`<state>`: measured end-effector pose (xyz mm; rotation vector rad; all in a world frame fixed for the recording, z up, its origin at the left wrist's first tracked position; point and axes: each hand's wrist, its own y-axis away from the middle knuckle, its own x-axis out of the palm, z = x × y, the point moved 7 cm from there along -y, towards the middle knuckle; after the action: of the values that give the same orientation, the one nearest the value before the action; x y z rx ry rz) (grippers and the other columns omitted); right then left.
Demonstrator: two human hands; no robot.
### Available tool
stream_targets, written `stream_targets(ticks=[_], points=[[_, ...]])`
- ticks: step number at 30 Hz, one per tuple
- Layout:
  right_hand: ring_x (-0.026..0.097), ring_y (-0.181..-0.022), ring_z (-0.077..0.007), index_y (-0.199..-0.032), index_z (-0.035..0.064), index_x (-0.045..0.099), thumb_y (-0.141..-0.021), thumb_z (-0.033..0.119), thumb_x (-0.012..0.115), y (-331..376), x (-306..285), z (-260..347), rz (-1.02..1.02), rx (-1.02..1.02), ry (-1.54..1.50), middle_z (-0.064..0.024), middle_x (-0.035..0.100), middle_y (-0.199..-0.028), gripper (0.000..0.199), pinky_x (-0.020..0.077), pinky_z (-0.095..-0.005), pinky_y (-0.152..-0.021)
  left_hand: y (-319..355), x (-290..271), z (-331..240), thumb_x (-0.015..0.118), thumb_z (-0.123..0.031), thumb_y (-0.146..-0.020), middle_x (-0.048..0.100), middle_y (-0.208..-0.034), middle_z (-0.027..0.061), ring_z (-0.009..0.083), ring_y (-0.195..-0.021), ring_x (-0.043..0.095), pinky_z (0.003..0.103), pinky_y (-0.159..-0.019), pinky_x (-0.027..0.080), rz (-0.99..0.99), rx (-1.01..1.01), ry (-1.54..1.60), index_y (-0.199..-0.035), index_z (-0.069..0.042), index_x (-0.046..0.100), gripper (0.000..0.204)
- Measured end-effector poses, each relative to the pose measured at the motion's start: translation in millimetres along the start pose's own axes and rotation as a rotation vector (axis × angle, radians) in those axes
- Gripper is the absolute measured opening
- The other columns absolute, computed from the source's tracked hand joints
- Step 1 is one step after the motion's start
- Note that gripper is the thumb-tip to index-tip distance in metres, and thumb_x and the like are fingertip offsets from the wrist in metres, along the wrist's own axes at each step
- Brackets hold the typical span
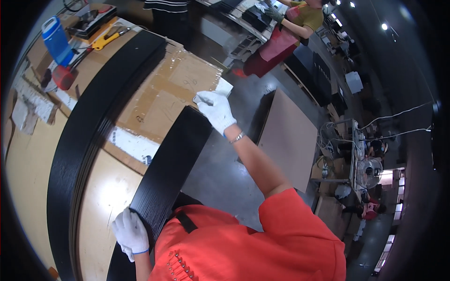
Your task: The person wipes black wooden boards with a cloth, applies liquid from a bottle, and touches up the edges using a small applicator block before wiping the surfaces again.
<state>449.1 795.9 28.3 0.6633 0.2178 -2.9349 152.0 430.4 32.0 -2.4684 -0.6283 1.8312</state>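
A long black board (161,173) with a grained surface lies aslant in front of me along the near side of the workbench. My left hand (130,232), in a white glove, is closed at the board's left edge near its lower end. Beyond the far end, my gloved right hand (215,111) is raised with the fingers pinched together. Something small and greyish shows at its fingertips, too small to name. Behind that hand lies a white sheet (225,87). A stack of similar black boards (70,154) stretches along the bench to the left.
Taped cardboard (164,89) covers the far part of the bench. At the back left are a blue bottle (57,42), a yellow tool (105,41) and a red object (63,77). A brown-topped stack (288,138) stands to the right. A person in a red apron (276,49) works beyond.
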Motion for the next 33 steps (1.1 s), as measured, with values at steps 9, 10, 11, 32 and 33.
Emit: stream_targets(ticks=[9,10,11,32,33], points=[[0.069,-0.088,-0.0316,-0.097,0.0071,0.078,-0.076,0.008,0.074,-36.9,27.4,-32.9,0.259,-0.171,0.037,-0.0126,0.071,-0.092,0.02,0.0552,-0.0387,-0.081,5.7,11.6,10.8,0.067,-0.002,-0.089,0.066,-0.102,0.0164,0.0373,-0.087,0.059,0.047,-0.078,0.049,0.063,-0.012,-0.03,-0.119,-0.004,0.065,0.03],[0.069,-0.087,-0.0318,-0.096,0.0074,0.078,-0.076,0.007,0.074,-36.4,32.4,-21.6,0.294,-0.21,0.098,-0.0128,0.071,-0.092,0.02,0.055,-0.0389,-0.08,7.7,10.6,13.8,0.067,-0.001,-0.089,0.065,-0.102,0.0165,0.0374,-0.087,0.059,0.047,-0.078,0.049,0.068,-0.019,-0.048,-0.118,-0.003,0.065,0.03],[0.069,-0.087,-0.0319,-0.095,0.0076,0.078,-0.076,0.007,0.074,-36.7,32.6,-12.3,0.324,-0.25,0.166,-0.013,0.07,-0.092,0.019,0.0549,-0.0391,-0.08,7.5,10.4,13.6,0.067,-0.001,-0.089,0.065,-0.103,0.0166,0.0375,-0.088,0.059,0.047,-0.078,0.049,0.069,-0.022,-0.058,-0.118,-0.003,0.065,0.03],[0.066,-0.085,-0.0266,-0.092,0.0099,0.078,-0.071,0.001,0.071,-38.1,31.6,-10.9,0.288,-0.523,0.291,-0.0036,0.072,-0.086,0.024,0.0511,-0.0366,-0.08,7.9,13.1,11.9,0.066,0.0,-0.09,0.064,-0.102,0.0162,0.037,-0.089,0.058,0.047,-0.08,0.048,0.08,-0.036,-0.05,-0.116,-0.001,0.064,0.026],[0.065,-0.087,-0.0275,-0.092,0.0103,0.078,-0.07,0.002,0.072,-38.3,34.6,-14.0,0.297,-0.494,0.337,-0.0041,0.071,-0.087,0.024,0.0516,-0.0375,-0.08,9.3,13.3,13.7,0.066,0.0,-0.09,0.064,-0.102,0.0163,0.0369,-0.089,0.058,0.047,-0.08,0.048,0.081,-0.033,-0.056,-0.116,-0.001,0.064,0.026]])
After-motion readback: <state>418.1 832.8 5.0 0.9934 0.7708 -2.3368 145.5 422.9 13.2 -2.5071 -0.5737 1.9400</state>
